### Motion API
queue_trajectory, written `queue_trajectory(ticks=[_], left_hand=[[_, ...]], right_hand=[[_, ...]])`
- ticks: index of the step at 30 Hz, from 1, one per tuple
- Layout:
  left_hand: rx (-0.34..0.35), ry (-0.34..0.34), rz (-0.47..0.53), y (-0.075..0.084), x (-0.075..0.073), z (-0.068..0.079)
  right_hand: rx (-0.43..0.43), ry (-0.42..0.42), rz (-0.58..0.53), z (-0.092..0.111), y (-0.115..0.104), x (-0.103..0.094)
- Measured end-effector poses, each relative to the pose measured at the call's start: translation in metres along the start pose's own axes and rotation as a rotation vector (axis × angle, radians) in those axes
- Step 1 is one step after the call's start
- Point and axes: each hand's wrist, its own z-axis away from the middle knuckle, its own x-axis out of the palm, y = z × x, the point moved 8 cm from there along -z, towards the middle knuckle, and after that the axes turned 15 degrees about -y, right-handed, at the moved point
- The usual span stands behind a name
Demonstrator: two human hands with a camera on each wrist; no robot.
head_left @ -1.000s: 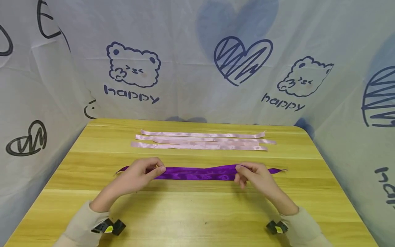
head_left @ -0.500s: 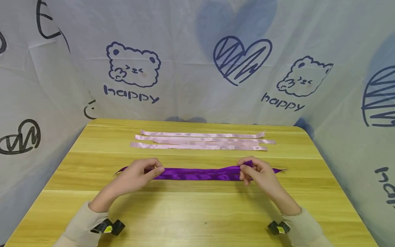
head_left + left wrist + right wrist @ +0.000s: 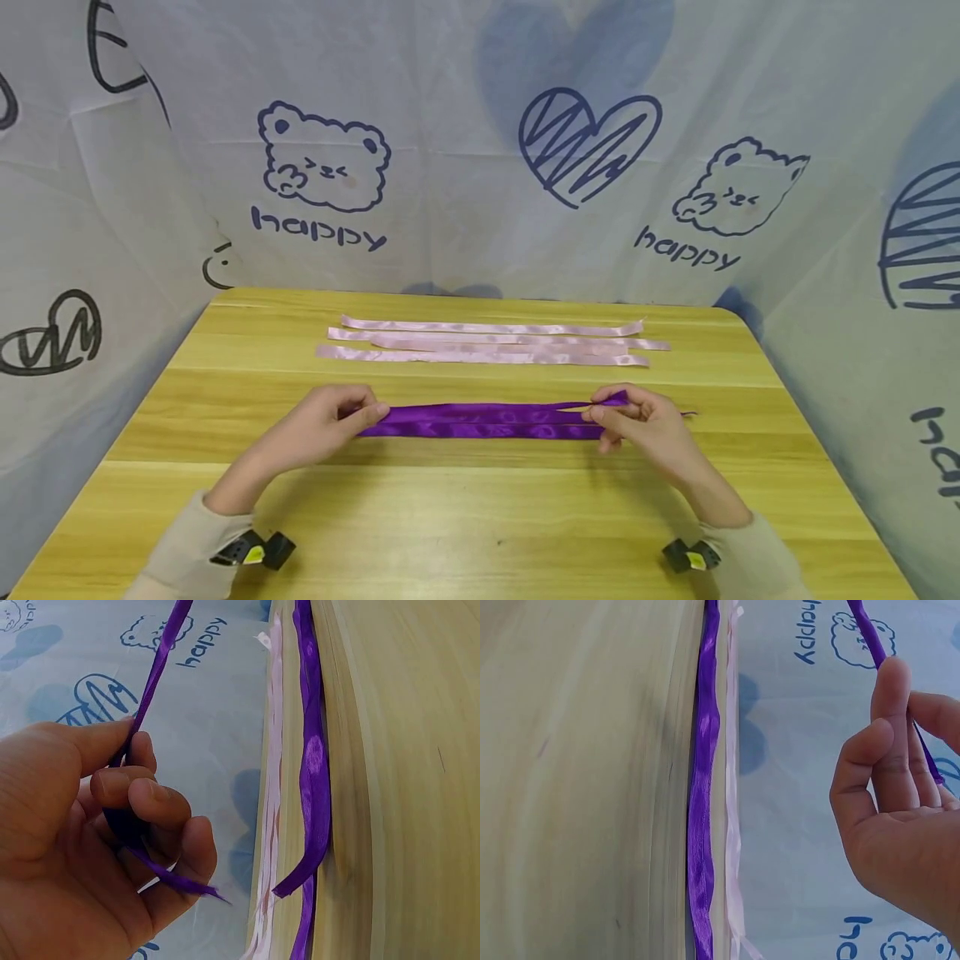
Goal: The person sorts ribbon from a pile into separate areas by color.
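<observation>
My left hand (image 3: 318, 427) pinches a narrow purple satin ribbon (image 3: 154, 675) between thumb and forefinger. Its frayed tail hangs across the curled fingers in the left wrist view. Toward the ribbon's other end, my right hand (image 3: 647, 425) also pinches it, and a short purple tip sticks up above those fingers in the head view. Held between both hands, the strip stretches sideways close over other purple ribbons (image 3: 702, 772) lying lengthwise on the table. Both hands cover parts of those ribbons in the head view.
Behind the purple ribbons, several pale pink ribbons (image 3: 480, 357) lie side by side on the wooden table (image 3: 480, 517). A white cloth with drawn bears and hearts (image 3: 442, 167) surrounds the table at the back and sides.
My right hand has shifted right along the ribbon, and its tip now sticks up from the fingers. The left hand has moved slightly left. The pink ribbons lie unchanged.
</observation>
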Motion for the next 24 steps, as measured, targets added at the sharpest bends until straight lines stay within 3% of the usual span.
queue_trajectory(ticks=[7, 15, 20, 24], left_hand=[[-0.026, 0.009, 0.005, -0.006, -0.006, 0.004], [-0.030, 0.003, 0.052, -0.013, -0.009, 0.012], [-0.008, -0.004, 0.046, -0.017, -0.008, 0.015], [-0.020, 0.005, 0.026, -0.021, -0.008, 0.018]], right_hand=[[-0.010, 0.083, 0.049, 0.004, 0.001, -0.011], [0.069, 0.234, 0.146, 0.013, 0.005, -0.023], [0.115, 0.257, 0.208, 0.019, 0.011, -0.029], [0.124, 0.243, 0.323, 0.021, 0.014, -0.031]])
